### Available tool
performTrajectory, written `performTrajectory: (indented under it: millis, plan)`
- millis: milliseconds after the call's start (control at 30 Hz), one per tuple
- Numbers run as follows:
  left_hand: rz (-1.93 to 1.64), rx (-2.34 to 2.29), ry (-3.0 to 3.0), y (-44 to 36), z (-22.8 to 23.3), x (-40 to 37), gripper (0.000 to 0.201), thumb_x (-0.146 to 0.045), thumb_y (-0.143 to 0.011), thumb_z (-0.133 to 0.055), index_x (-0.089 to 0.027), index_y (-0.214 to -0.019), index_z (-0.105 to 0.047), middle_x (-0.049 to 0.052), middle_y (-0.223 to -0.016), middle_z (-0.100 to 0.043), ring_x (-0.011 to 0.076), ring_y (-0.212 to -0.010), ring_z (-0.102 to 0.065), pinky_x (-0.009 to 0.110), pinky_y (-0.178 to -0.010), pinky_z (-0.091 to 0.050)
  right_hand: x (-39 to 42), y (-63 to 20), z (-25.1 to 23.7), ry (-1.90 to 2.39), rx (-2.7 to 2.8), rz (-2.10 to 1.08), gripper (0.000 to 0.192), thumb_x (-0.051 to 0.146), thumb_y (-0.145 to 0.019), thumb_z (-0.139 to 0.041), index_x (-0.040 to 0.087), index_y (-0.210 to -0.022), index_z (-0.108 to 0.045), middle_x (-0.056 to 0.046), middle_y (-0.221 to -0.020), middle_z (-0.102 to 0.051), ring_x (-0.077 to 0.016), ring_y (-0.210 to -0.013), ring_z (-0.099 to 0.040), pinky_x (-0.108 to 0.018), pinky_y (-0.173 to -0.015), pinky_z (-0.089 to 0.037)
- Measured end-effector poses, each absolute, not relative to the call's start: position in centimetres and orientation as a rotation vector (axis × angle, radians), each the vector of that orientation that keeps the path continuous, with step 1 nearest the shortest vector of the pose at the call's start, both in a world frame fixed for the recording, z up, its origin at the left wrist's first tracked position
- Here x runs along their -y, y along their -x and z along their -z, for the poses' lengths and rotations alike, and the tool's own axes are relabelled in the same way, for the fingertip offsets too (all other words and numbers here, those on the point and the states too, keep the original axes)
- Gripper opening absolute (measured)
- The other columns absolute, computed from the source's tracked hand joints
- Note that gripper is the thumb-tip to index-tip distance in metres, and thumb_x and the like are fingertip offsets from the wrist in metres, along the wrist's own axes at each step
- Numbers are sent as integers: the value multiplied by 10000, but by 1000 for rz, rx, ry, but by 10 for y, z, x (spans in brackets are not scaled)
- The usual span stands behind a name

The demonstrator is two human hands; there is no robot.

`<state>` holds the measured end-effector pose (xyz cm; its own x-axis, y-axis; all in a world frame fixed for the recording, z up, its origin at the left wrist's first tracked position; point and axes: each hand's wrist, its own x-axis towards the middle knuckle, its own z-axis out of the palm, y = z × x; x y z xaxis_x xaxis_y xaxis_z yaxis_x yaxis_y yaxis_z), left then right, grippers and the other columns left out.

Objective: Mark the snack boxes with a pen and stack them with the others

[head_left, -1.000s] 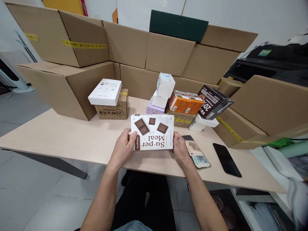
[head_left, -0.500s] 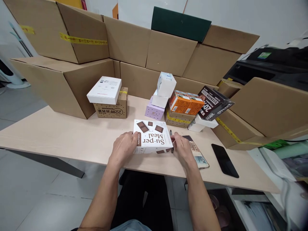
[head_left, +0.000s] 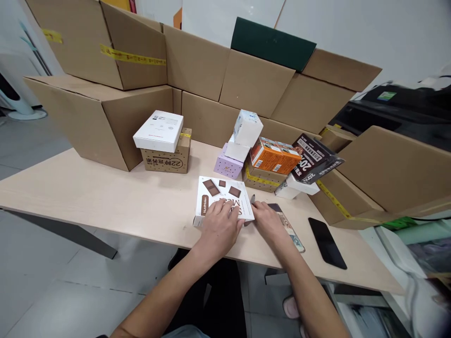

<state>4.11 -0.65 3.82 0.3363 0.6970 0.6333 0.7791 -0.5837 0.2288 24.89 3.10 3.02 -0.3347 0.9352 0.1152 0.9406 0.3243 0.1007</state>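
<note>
Flat white cardboard carton printed with brown chocolate squares [head_left: 220,199] lies face up on the pale wooden desk [head_left: 105,202], near its front edge. Left hand [head_left: 221,226] rests palm down on the carton's near half, fingers spread flat, gripping nothing. Right hand [head_left: 269,220] sits just beside the carton's right edge, fingers curled around a dark pen [head_left: 252,199] whose tip points away from the person. A printed flat packet [head_left: 291,230] lies partly under the right wrist; a black phone [head_left: 326,235] lies to its right, apart. Behind the carton: small lilac box [head_left: 227,165], orange box [head_left: 275,156], white box on a brown printed box [head_left: 159,131]. Large corrugated cardboard boxes [head_left: 105,112] line the back of the desk.
</note>
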Motion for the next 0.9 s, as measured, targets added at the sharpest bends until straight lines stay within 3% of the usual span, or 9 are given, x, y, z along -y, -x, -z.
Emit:
performTrajectory:
  millis: [100, 167, 267, 367, 433, 533, 667, 900]
  plan:
    - [1031, 1416, 2404, -50, -28, 6, 336, -357, -945, -568, -145, -1199, -628, 178, -1264, -653, 337, -1177, -601, 498, -968, -488, -36, -262, -43, 1724, 2098, 271, 95, 193, -878, -531, 202, -934, -606, -100, -879, -662, -242, -805, -595, -330, -697, -433]
    - [981, 1464, 2363, -55, -24, 7, 388, -383, -949, -563, -128, -1237, -617, 196, -1302, -637, 350, -1189, -603, 506, -982, -479, -40, -257, -55, 1559, 1667, 118, 60, 282, -871, -565, 226, -878, -545, -31, -746, -630, -201, -674, -583, -316, -643, -443]
    - [910, 1524, 2335, -63, -22, 9, 427, -378, -962, -541, -100, -1281, -597, 228, -1341, -608, 376, -1222, -585, 542, -1015, -447, -49, -227, -71, 1193, 1310, -398, 141, 386, -894, -532, 246, -884, -516, 29, -642, -597, -166, -565, -577, -296, -577, -468]
    - [914, 1535, 2328, -64, -21, 8, 415, -362, -966, -531, -100, -1281, -596, 228, -1325, -619, 375, -1221, -590, 542, -1020, -444, -60, -193, -76, 1000, 1309, -945, 230, 427, -894, -496, 229, -962, -593, -13, -757, -688, -163, -631, -636, -310, -623, -516]
    - [960, 1524, 2344, -62, -20, 7, 401, -361, -965, -531, -105, -1267, -597, 217, -1298, -636, 362, -1211, -600, 522, -1018, -455, -68, -179, -72, 1030, 1325, -1103, 237, 406, -838, -581, 215, -971, -623, -20, -795, -707, -149, -650, -639, -292, -635, -516]
    - [1024, 1484, 2381, -57, -19, 6, 370, -350, -971, -518, -97, -1225, -607, 219, -1262, -648, 348, -1204, -608, 502, -1023, -461, -73, -172, -63, 1131, 1324, -1051, 206, 348, -768, -678, 214, -910, -611, 21, -707, -671, -107, -562, -571, -233, -551, -459]
    - [1025, 1472, 2329, -58, -19, 7, 358, -343, -975, -508, -76, -1187, -619, 230, -1241, -653, 352, -1191, -617, 499, -1023, -465, -69, -170, -61, 1198, 1381, -980, 209, 414, -835, -621, 221, -804, -546, 36, -643, -630, -94, -487, -507, -210, -460, -387]
    - [1069, 1427, 2243, -59, -21, 7, 336, -316, -943, -574, -45, -1137, -621, 219, -1182, -674, 327, -1136, -647, 465, -1009, -488, -66, -166, -64, 1243, 1598, -825, 192, 369, -883, -582, 213, -778, -543, 38, -657, -592, -105, -535, -505, -237, -533, -417]
